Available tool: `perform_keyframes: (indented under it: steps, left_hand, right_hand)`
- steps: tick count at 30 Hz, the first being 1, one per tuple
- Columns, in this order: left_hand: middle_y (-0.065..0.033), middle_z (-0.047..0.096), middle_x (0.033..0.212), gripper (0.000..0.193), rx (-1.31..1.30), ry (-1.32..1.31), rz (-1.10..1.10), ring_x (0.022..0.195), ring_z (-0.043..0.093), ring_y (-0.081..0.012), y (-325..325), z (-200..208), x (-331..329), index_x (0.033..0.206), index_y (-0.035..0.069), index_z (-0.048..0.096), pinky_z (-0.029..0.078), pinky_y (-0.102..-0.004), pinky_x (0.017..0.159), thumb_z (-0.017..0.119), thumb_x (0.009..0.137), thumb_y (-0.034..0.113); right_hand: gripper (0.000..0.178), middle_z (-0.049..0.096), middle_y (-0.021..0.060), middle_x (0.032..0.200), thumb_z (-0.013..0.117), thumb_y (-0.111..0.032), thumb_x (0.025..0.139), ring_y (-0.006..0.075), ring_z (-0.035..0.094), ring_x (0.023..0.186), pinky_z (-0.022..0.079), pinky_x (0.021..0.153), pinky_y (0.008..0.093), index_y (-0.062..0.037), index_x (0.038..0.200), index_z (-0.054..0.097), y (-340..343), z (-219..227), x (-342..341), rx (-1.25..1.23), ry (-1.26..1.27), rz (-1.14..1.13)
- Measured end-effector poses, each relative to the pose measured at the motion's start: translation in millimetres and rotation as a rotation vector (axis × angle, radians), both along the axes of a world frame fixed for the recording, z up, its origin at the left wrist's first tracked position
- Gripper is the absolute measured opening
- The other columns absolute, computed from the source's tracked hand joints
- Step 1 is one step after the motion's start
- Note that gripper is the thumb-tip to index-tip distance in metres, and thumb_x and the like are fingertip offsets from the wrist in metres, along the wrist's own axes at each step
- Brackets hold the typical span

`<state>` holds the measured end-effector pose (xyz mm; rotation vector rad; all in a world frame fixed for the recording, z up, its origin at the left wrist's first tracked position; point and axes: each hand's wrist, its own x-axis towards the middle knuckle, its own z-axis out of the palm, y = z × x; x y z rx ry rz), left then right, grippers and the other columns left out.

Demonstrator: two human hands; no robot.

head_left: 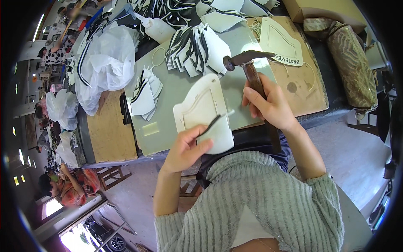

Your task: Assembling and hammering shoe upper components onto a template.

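Workshop bench: a grey-green sheet (166,96) covers the middle of it, with brown board (111,140) at its left.

Cream curved panel (201,105), outlined recess in its face, is up in the left hand (184,151), in front of the person and over the sheet's near part. Grip: thumb on the near face, index finger bent along the edge, other fingers hidden. Black strip (212,124) lies across the panel by the thumb; whether pinched or stuck down, cannot tell. Whiter area at the panel's lower end; may be a separate piece.

Judgement: panel light, card-stiff, likely to bend or crease if squeezed; best held by its broad lower edge, leaving the recess free. Strip looks thin and limp.

Right hand (270,101) is closed around the wooden handle of a hammer (254,80), below the head. Probably heavy at the head; its handle hangs down past the palm.

Outward: 1 small stack of white pieces (145,94) left of the panel; a larger fanned pile (199,50) beyond it, crowding the sheet's far side. White squeeze bottle (157,29) behind; crumpled plastic bag (109,59) farther left. A 2nd cream panel (281,42) lies beyond the hammer.
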<state>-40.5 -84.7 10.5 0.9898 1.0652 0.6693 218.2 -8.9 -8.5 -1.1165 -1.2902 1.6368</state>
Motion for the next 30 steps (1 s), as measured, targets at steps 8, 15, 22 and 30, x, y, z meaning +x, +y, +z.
perform_keyframes:
  steps: [8,15,22,30]
  left_hand:
    - [0.001,0.067,0.082,0.018,0.228,0.341,0.007,0.065,0.056,-0.0026,57.2,14.2,-30.5,0.098,0.0,0.065,0.044,-0.0191,0.057,0.073,0.092,0.015]
    - [0.0004,0.067,0.083,0.016,0.183,0.311,-0.049,0.068,0.055,-0.0013,53.4,-10.7,-16.5,0.099,0.0,0.063,0.043,-0.0192,0.058,0.072,0.092,0.013]
    - [0.0,0.067,0.084,0.016,0.06,0.135,-0.123,0.072,0.055,-0.0009,60.4,17.1,-27.5,0.101,0.0,0.061,0.043,-0.0187,0.06,0.071,0.092,0.009]
    - [-0.0049,0.068,0.084,0.021,0.235,0.393,-0.115,0.073,0.057,-0.0032,60.9,-0.7,-13.6,0.097,-0.003,0.058,0.045,-0.0208,0.061,0.073,0.086,0.006]
  right_hand:
    - [0.018,0.065,0.0057,0.081,0.06,-0.015,0.099,0.0058,0.058,0.058,0.038,0.043,0.0191,-0.0016,0.106,0.05,-5.5,-1.0,-16.9,-0.025,0.04,0.012]
    - [0.018,0.068,0.0069,0.085,0.063,-0.011,0.097,0.0115,0.068,0.081,0.051,0.071,0.0243,0.0009,0.1,0.051,-10.9,3.0,-29.0,0.13,-0.276,0.146]
    - [0.015,0.069,0.008,0.085,0.061,-0.011,0.098,0.0103,0.069,0.079,0.052,0.064,0.0227,0.0004,0.1,0.051,-13.4,2.3,-22.9,0.058,-0.248,0.094]
    - [0.017,0.072,0.0068,0.083,0.059,-0.017,0.099,0.0041,0.064,0.068,0.041,0.045,0.0177,-0.0016,0.101,0.052,-16.5,6.1,-28.3,0.048,-0.24,0.045]
